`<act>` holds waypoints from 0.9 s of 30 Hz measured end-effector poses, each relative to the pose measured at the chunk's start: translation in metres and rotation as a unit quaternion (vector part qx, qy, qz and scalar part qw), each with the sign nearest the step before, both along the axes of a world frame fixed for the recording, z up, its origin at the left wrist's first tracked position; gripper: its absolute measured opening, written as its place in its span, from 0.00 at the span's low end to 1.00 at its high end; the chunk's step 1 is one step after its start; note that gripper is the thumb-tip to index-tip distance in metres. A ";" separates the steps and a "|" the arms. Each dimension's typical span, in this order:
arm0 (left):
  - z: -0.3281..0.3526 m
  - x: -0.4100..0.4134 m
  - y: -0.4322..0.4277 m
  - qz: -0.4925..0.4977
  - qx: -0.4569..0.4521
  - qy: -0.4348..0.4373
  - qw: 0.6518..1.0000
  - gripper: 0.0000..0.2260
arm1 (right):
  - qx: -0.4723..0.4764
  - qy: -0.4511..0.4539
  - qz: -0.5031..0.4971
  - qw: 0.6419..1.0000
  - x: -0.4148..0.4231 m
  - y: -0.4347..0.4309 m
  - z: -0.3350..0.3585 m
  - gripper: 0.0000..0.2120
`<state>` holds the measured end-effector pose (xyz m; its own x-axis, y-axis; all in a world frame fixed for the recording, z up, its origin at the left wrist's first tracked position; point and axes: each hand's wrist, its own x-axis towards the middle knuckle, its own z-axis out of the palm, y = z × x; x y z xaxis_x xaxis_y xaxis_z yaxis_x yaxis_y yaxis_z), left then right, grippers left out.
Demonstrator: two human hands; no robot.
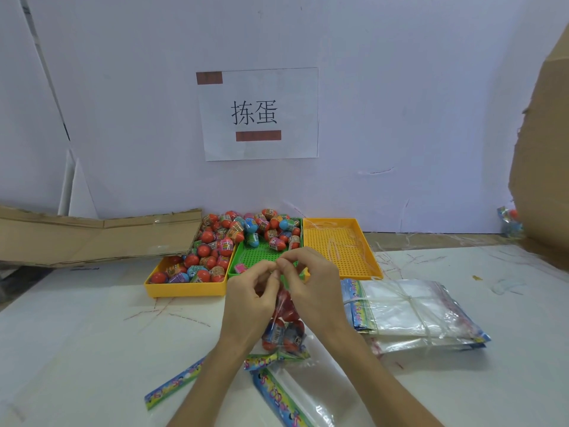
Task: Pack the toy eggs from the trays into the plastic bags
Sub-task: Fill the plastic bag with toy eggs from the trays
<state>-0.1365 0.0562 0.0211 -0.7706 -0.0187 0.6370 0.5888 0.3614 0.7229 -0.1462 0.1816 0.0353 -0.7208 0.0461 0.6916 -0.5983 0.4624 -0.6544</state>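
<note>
A clear plastic bag (284, 329) with several red toy eggs inside stands on the white table between my wrists. My left hand (254, 292) and my right hand (311, 282) both pinch the gathered top of this bag, fingertips meeting in front of the green tray (246, 257). Many toy eggs (212, 257) fill the left yellow tray (184, 289) and the back of the green tray. The right yellow tray (341, 245) holds no eggs. A tied bundle of unused bags (409, 312) lies to the right.
Flat bags with coloured header strips (277, 392) lie near the front edge, another strip (172, 385) to the left. Folded cardboard (92, 235) lies at the back left, a cardboard wall (542, 149) at the right. A paper sign (258, 114) hangs on the white wall.
</note>
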 end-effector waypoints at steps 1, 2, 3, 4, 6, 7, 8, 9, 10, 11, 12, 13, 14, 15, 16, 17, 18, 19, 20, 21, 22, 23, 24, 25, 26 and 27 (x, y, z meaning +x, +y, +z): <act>0.001 0.000 0.000 0.002 0.001 0.003 1.000 0.12 | -0.001 -0.001 0.003 1.000 0.000 0.000 0.000 0.04; 0.001 0.000 0.000 0.003 0.003 0.005 1.000 0.13 | 0.000 0.000 0.006 1.000 0.000 0.000 0.001 0.04; 0.001 0.000 -0.001 0.004 0.006 0.006 1.000 0.13 | 0.002 0.003 0.012 1.000 0.000 0.000 0.001 0.04; 0.001 0.000 -0.002 0.005 0.008 0.007 1.000 0.14 | 0.004 0.006 0.020 1.000 0.000 0.001 0.002 0.04; 0.000 0.000 -0.003 0.009 0.011 0.007 1.000 0.15 | 0.007 0.006 0.033 0.999 0.001 0.001 0.003 0.04; 0.000 0.000 -0.003 0.010 0.012 0.006 1.000 0.15 | 0.007 0.004 0.036 0.999 0.001 0.001 0.003 0.04; 0.000 -0.001 -0.003 0.010 0.013 0.005 1.000 0.14 | 0.007 0.002 0.038 0.999 0.001 0.002 0.004 0.04; 0.000 -0.001 -0.003 0.010 0.013 0.005 1.000 0.13 | 0.006 0.002 0.038 0.999 0.001 0.002 0.003 0.04; -0.001 -0.001 -0.003 0.009 0.013 0.005 1.000 0.12 | 0.006 0.003 0.037 0.999 0.001 0.002 0.003 0.04; -0.001 -0.001 -0.003 0.009 0.014 0.004 1.000 0.12 | 0.005 0.006 0.035 0.999 0.000 0.003 0.003 0.04; -0.001 -0.001 -0.003 0.008 0.014 0.003 1.000 0.11 | 0.005 0.009 0.033 0.999 0.000 0.003 0.003 0.04; -0.001 -0.001 -0.003 0.006 0.014 0.003 1.000 0.11 | 0.005 0.011 0.029 1.000 0.000 0.003 0.003 0.04; -0.001 -0.001 -0.003 0.005 0.013 0.003 1.000 0.11 | 0.004 0.013 0.025 1.000 0.000 0.003 0.002 0.04; -0.001 -0.001 -0.002 0.003 0.012 0.004 1.000 0.11 | 0.004 0.014 0.022 1.000 0.000 0.003 0.002 0.04; -0.001 -0.001 -0.002 0.002 0.011 0.005 1.000 0.11 | 0.003 0.013 0.020 1.000 0.000 0.002 0.002 0.04; -0.001 -0.001 -0.002 0.001 0.009 0.006 1.000 0.12 | 0.002 0.009 0.017 1.000 0.000 0.002 0.001 0.04; -0.001 -0.001 -0.002 0.003 0.007 0.008 1.000 0.12 | 0.002 0.005 0.015 1.000 0.000 0.002 0.000 0.04; -0.001 -0.001 -0.002 0.004 0.004 0.009 1.000 0.13 | 0.002 0.002 0.012 1.000 0.000 0.002 0.000 0.04; -0.001 -0.001 -0.002 0.004 0.002 0.009 1.000 0.13 | 0.003 0.000 0.009 1.000 0.000 0.002 0.000 0.04; -0.001 -0.001 -0.002 0.004 0.000 0.010 1.000 0.13 | 0.004 -0.003 0.007 1.000 0.000 0.002 0.000 0.04; -0.001 -0.001 -0.002 0.003 -0.001 0.011 1.000 0.13 | 0.005 -0.005 0.004 1.000 0.000 0.002 0.000 0.04; -0.001 -0.001 -0.001 0.003 -0.002 0.013 1.000 0.14 | 0.005 -0.005 0.002 1.000 0.001 0.002 0.000 0.03; -0.001 0.000 -0.001 0.003 -0.003 0.014 1.000 0.14 | 0.005 -0.006 -0.001 1.000 0.001 0.002 0.000 0.04; 0.000 0.000 -0.002 0.003 -0.006 0.016 1.000 0.15 | 0.004 -0.005 -0.003 1.000 0.001 0.002 0.000 0.04; 0.000 0.000 -0.002 0.003 -0.009 0.016 1.000 0.17 | 0.004 -0.005 -0.005 1.000 0.001 0.002 0.000 0.04; 0.000 0.001 -0.002 0.003 -0.012 0.016 1.000 0.18 | 0.005 -0.005 -0.008 1.000 0.001 0.002 0.001 0.04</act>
